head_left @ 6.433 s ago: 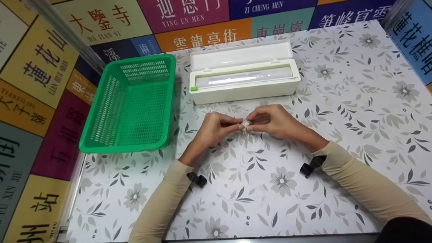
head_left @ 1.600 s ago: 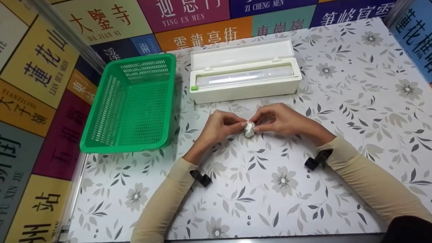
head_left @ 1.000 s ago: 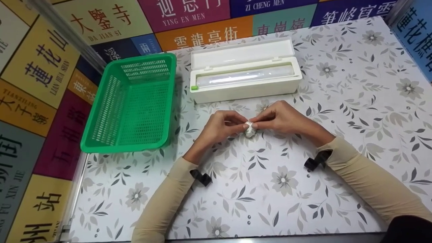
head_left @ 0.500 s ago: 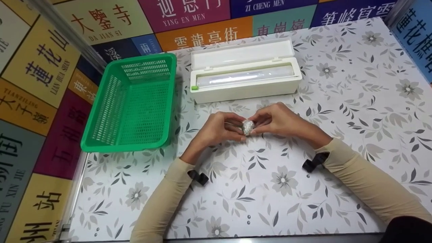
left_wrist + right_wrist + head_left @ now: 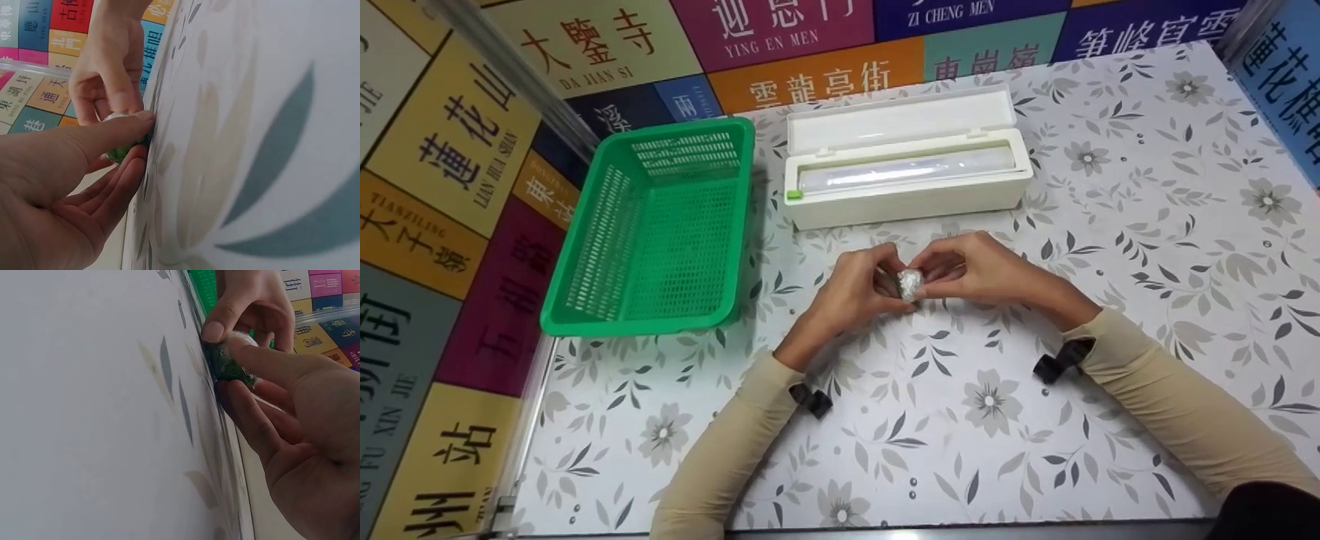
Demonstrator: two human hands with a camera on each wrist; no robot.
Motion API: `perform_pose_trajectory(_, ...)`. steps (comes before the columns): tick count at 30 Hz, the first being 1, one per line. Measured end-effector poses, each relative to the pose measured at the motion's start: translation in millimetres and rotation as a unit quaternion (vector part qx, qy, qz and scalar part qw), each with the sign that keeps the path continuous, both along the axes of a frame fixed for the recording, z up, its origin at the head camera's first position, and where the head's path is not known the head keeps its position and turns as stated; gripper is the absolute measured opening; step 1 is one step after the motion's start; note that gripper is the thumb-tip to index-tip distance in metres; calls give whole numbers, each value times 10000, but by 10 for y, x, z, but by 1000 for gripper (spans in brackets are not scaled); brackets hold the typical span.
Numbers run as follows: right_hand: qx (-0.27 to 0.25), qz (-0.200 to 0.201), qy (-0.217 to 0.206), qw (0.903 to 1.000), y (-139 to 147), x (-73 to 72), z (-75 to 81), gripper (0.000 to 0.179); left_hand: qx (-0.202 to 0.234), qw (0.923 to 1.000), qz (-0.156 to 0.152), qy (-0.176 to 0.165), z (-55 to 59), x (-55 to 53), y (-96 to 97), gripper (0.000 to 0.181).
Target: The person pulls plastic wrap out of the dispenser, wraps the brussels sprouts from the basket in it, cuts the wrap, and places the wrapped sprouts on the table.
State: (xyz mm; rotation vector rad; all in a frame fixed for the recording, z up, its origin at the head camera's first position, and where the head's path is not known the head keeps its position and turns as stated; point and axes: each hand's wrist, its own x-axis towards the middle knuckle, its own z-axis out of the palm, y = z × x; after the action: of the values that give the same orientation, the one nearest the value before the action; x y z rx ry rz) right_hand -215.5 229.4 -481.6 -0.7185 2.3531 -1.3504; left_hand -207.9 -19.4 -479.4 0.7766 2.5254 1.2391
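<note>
A small round green thing in crumpled cling film (image 5: 910, 283) sits between both hands, low over the patterned tabletop. My left hand (image 5: 851, 289) holds it from the left, thumb in front and fingers curled behind. From the other side, my right hand (image 5: 990, 270) pinches it between thumb and fingers. Green shows through the clear film on the wrapped bundle (image 5: 230, 365) in the right wrist view. In the left wrist view the bundle (image 5: 119, 153) is partly covered by the left thumb. What exactly lies inside the film cannot be made out.
Behind the hands stands a white cling film box (image 5: 915, 201), its lid raised, with a film roll (image 5: 907, 171) inside and a green slider at the left end. A green plastic basket (image 5: 645, 328) stands to the left. Panels with lettering border the table's back and sides.
Loose film ends that hung between the fingertips earlier are now gathered into a compact lump. Over the last second, the left fingers have spread and moved round the bundle's left side.
</note>
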Motion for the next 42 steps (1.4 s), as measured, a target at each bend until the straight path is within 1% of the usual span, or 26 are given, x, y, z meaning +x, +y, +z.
perform_pose_trajectory(2, -47, -13, -144, 9999, 1, 2, -1, 37, 73, 10000, -4, -3, -7, -5, -3, 41)
perform_pose_trajectory(4, -1, -89, -186, 9998, -1, 3, 3, 36, 213, 9997, -42, -92, -18, -11, -9, 42)
perform_pose_trajectory(6, 55, -181, -177, 9997, -4, 7, 11, 37, 412, 9987, -104, -278, -26, -21, -26, 44)
perform_pose_trajectory(7, 34, -212, -136, 9997, -2, 6, 11, 35, 582, 9974, -168, -395, -29, -33, -42, 44)
perform_pose_trajectory(9, 6, -288, 84, 9996, 4, 5, 7, 34, 953, 9936, -220, -569, -42, -66, -79, 38)
perform_pose_trajectory(11, -110, -360, 253, 9990, 6, 6, 2, 35, 1265, 9898, -197, -629, -53, -101, -118, 30)
perform_pose_trajectory(13, -297, -379, 297, 9984, 0, 8, -7, 36, 1484, 9873, -137, -560, -68, -132, -143, 22)
perform_pose_trajectory(14, -348, -389, 291, 9982, -7, 11, -8, 37, 1522, 9870, -61, -505, -75, -139, -146, 17)
perform_pose_trajectory(16, -486, -390, 165, 9979, -31, 15, -10, 38, 1556, 9868, 37, -446, -76, -141, -142, 15)
perform_pose_trajectory(18, -562, -369, 60, 9977, -48, 19, -14, 40, 1610, 9858, 52, -474, -74, -139, -125, 17)
perform_pose_trajectory(23, -501, -336, 217, 9979, -58, 29, -21, 46, 1729, 9837, 61, -490, -69, -129, -84, 19)
perform_pose_trajectory(25, -528, -277, 213, 9980, -47, 28, -30, 43, 1758, 9834, 80, -444, -73, -127, -79, 19)
perform_pose_trajectory(27, -630, -188, 118, 9978, -29, 27, -34, 38, 1801, 9828, 62, -399, -73, -124, -77, 18)
perform_pose_trajectory(30, -796, -53, -98, 9968, -6, 15, -44, 32, 1846, 9820, -64, -397, -83, -131, -83, 20)
perform_pose_trajectory(33, -814, 70, -60, 9966, -1, 2, -36, 32, 1630, 9861, -210, -236, -87, -141, -100, 24)
perform_pose_trajectory(35, -747, 133, 52, 9971, -5, -1, -30, 34, 1397, 9896, -314, -93, -89, -148, -119, 24)
perform_pose_trajectory(37, -697, 169, 166, 9973, -13, 0, -25, 35, 1197, 9920, -389, -19, -89, -153, -135, 23)
perform_pose_trajectory(39, -698, 185, 190, 9972, -22, 6, -25, 36, 1140, 9925, -431, -84, -94, -161, -146, 19)
perform_pose_trajectory(42, -659, 218, 249, 9973, -35, 11, -26, 36, 1196, 9913, -372, -399, -96, -169, -154, 18)
